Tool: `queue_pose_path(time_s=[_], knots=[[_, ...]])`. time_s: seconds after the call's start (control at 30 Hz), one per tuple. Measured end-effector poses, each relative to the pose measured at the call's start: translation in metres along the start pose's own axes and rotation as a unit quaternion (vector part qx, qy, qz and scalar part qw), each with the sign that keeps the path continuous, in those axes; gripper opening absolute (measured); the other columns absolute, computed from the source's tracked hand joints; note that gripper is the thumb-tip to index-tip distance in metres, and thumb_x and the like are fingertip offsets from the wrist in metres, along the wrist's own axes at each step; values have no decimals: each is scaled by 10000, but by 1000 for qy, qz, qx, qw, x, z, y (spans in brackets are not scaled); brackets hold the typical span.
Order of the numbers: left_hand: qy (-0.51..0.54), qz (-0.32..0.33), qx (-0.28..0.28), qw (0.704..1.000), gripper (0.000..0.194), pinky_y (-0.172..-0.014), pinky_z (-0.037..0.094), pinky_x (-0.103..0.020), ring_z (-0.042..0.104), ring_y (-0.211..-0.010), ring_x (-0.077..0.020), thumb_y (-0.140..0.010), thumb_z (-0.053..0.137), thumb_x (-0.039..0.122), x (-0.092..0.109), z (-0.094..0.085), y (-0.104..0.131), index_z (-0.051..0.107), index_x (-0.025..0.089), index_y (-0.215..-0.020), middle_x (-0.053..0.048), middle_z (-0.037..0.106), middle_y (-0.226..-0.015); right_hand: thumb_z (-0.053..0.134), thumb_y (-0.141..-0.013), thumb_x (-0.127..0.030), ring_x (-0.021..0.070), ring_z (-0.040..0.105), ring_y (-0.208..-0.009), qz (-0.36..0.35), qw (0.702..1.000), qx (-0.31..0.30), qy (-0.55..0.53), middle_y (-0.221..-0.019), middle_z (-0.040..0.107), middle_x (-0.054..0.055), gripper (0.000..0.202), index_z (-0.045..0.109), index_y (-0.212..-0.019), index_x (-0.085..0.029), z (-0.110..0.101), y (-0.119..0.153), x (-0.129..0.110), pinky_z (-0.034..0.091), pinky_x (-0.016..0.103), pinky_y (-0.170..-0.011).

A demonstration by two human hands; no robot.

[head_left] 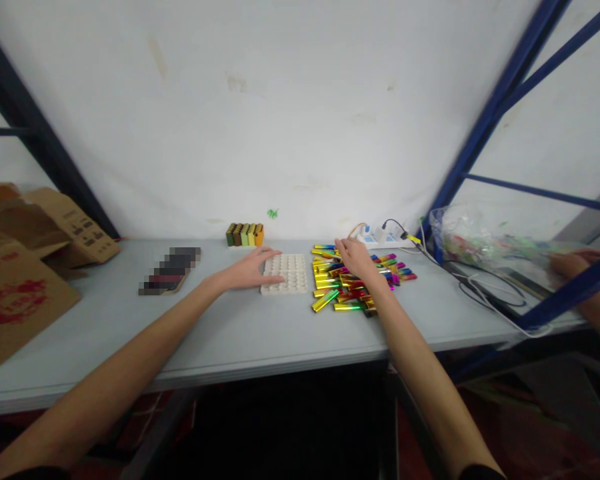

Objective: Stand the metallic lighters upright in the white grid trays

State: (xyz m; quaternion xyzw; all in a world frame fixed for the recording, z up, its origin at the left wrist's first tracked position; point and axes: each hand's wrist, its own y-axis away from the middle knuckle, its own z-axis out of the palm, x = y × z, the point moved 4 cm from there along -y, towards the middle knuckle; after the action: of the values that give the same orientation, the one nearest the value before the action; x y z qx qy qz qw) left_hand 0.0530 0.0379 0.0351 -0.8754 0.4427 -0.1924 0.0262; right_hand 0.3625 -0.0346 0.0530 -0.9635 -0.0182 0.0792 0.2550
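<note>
A white tray [296,273] with rows of round holes lies flat on the grey table. Its left side is held by my left hand [250,270], the thumb across the top and the fingers by the far corner. To the right spreads a loose pile of shiny, rainbow-metallic lighters [325,283], mostly gold with blue, green, red and purple ends. Over the far part of that pile is my right hand [355,259], its fingers bent together. Whatever they pinch, if anything, is hidden.
A block of upright lighters [245,235] stands by the wall. At left are a blurred-out dark device [173,270] and cardboard boxes [25,300]. A power strip [387,237] with cables, a blue frame post [480,120], a plastic bag [463,233] and another person's hand [570,263] are at right.
</note>
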Motion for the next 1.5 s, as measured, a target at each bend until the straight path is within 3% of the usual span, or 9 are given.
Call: queue_pose_path(time_s=[0.2,0.43,0.63,0.87,1.03,1.2,1.3,1.4,1.5], knots=[[-18,-13,-95,995,1250,-1272,307,-495,287,-1598,-388,-722,737,829,-2,3,10,255,190,-1683,-229,224,-1743,330,-1145,-376,229,683,-944,-2,1000,-12,-15,-948,744,123,486,719,-936,-173,-1,1,-3,435,301,-868],[-26,-13,-116,993,1312,-1280,280,-532,147,-1628,-420,-689,802,797,3,7,10,181,248,-1705,-214,21,-1778,324,-1141,-391,235,679,-938,11,999,9,-49,-950,738,121,479,689,-901,-194,-7,4,2,451,314,-888],[-11,-12,-109,994,1210,-1296,245,-517,219,-1613,-412,-701,798,788,-1,16,10,307,257,-1671,-187,158,-1762,244,-1136,-486,259,685,-990,16,991,49,-121,-993,750,150,581,708,-958,-185,-31,10,4,480,350,-925],[7,5,-50,999,1213,-1276,274,-503,323,-1538,-416,-666,825,772,2,24,7,345,252,-1651,-184,320,-1643,340,-1107,-571,260,717,-1038,19,966,118,-230,-1076,773,101,510,724,-1097,-236,-103,32,-14,535,405,-944],[2,5,-45,999,1205,-1256,302,-496,372,-1483,-419,-640,822,789,3,26,3,379,270,-1634,-166,364,-1569,466,-1073,-556,262,721,-957,-24,982,32,-185,-1020,772,86,399,739,-1051,-266,-125,54,-9,559,405,-879],[-6,18,-49,999,1247,-1236,334,-491,424,-1440,-410,-632,802,816,7,21,12,327,286,-1656,-161,398,-1523,607,-997,-531,252,712,-844,-21,979,-135,-149,-928,765,74,307,732,-921,-261,-118,88,19,572,390,-797],[-4,23,-37,999,1247,-1239,337,-466,434,-1438,-394,-632,807,804,7,19,20,328,280,-1658,-158,393,-1532,695,-946,-474,251,725,-915,-8,962,-210,-176,-1008,772,72,222,755,-993,-265,-108,117,23,591,385,-839],[4,25,-35,999,1238,-1245,327,-469,412,-1462,-404,-621,815,808,5,21,23,361,284,-1647,-156,388,-1560,723,-929,-405,266,719,-1016,1,955,-243,-169,-1092,757,86,166,781,-1024,-281,-94,141,19,591,408,-917],[21,28,-41,999,1246,-1247,316,-475,400,-1479,-419,-598,829,820,2,24,23,390,288,-1635,-161,384,-1594,690,-946,-384,277,710,-1032,11,964,-223,-144,-1114,723,105,141,782,-976,-281,-84,153,16,589,440,-953]])
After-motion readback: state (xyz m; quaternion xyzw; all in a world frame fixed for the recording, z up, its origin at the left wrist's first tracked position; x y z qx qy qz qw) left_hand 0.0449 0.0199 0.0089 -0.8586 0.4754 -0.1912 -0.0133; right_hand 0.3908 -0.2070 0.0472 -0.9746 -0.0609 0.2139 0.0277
